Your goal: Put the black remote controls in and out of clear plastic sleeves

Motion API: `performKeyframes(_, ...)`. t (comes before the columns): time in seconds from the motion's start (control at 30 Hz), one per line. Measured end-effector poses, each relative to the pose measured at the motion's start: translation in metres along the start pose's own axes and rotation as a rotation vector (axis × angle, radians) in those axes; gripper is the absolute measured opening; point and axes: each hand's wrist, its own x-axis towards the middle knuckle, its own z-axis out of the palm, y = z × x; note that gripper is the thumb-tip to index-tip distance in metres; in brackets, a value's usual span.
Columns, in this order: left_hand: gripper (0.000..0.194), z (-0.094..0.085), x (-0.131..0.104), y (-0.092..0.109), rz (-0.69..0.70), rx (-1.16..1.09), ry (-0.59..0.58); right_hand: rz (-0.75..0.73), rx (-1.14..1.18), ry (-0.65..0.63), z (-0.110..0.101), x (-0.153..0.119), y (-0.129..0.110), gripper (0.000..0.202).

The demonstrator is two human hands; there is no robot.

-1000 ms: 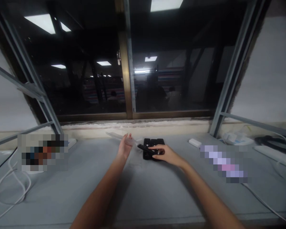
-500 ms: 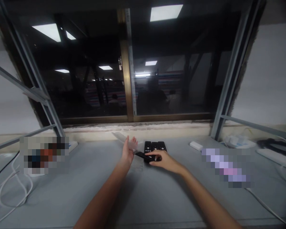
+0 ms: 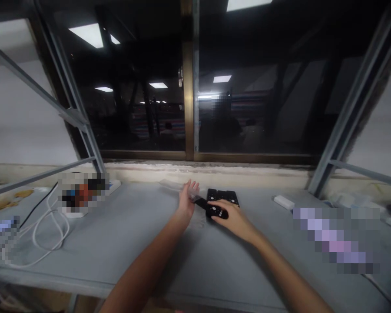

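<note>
Left hand (image 3: 187, 201): I gripped a clear bag (image 3: 171, 186).
Right hand (image 3: 230, 215): gripped a black remote (image 3: 217, 211).
Tabletop (image 3: 127, 243): other remotes (image 3: 230, 198) lay near twelve o'clock.

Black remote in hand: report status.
Right hand gripping black remote, its end at clear plastic. Left hand at the plastic, grip unclear. Other remotes close behind on table.
</note>
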Motion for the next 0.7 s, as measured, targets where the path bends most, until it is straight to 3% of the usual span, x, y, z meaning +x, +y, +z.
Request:
performKeyframes(0.13,0.034,0.0,-0.002,-0.008,0.048,0.021,-0.069,0.047,-0.057,0.173,0.016,-0.001,-0.001,0.052)
performKeyframes(0.33,0.051,-0.002,-0.006,-0.016,0.035,0.091,-0.149,0.065,-0.086,0.104,0.024,-0.003,-0.001,0.066)
performKeyframes(0.47,0.062,-0.007,-0.003,-0.017,0.0,0.217,-0.311,0.16,-0.043,0.11,0.022,-0.002,0.004,0.09)
performKeyframes(0.53,0.064,-0.007,-0.002,-0.017,-0.021,0.247,-0.372,0.114,-0.039,0.127,0.021,0.0,0.007,0.081)
performKeyframes(0.63,0.059,-0.004,-0.005,-0.016,-0.016,0.202,-0.376,0.012,-0.036,0.145,0.021,0.002,0.008,0.056)
performKeyframes(0.7,0.052,-0.002,-0.007,-0.015,-0.023,0.167,-0.369,0.001,-0.011,0.166,0.022,0.003,0.008,0.055)
